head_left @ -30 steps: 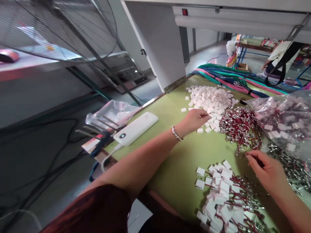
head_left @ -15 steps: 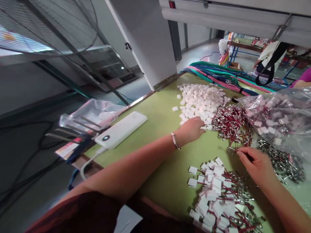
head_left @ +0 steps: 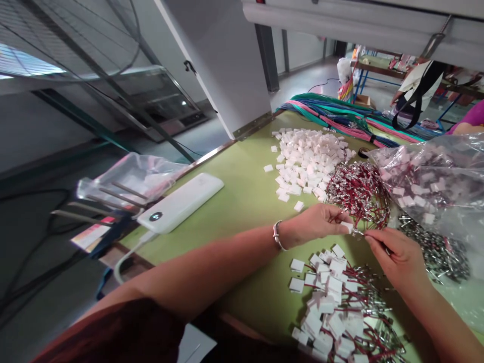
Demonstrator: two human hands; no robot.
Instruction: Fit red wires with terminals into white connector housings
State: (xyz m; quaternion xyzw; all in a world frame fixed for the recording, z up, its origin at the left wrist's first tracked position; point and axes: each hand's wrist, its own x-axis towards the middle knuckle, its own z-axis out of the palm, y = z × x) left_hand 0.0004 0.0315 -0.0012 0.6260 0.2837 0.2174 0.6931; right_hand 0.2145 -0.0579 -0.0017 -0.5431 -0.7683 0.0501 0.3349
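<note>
My left hand (head_left: 321, 222) is closed on a small white plastic connector housing (head_left: 346, 227), pinched at the fingertips. Facing it, my right hand (head_left: 397, 252) pinches a short wire with a metal crimp terminal (head_left: 358, 232), its tip close to the housing. Whether the terminal has entered the housing I cannot tell. Just beyond both hands lies a heap of red wires with silvery terminals (head_left: 359, 191). Behind my left hand spreads a pile of loose white housings (head_left: 306, 156). Nearer me, housings with red wires attached (head_left: 333, 302) lie in a cluster.
A white power bank (head_left: 181, 204) with a cable lies at the table's left edge. On the right are a clear bag of wired housings (head_left: 434, 176) and a heap of dark terminal-ended pieces (head_left: 434, 247). Coloured wire bundles (head_left: 340, 118) lie at the back. Other people are beyond.
My left hand has moved from the white housing pile towards my right hand, bringing a housing up to the wire terminal. My right hand stays nearly in place.
</note>
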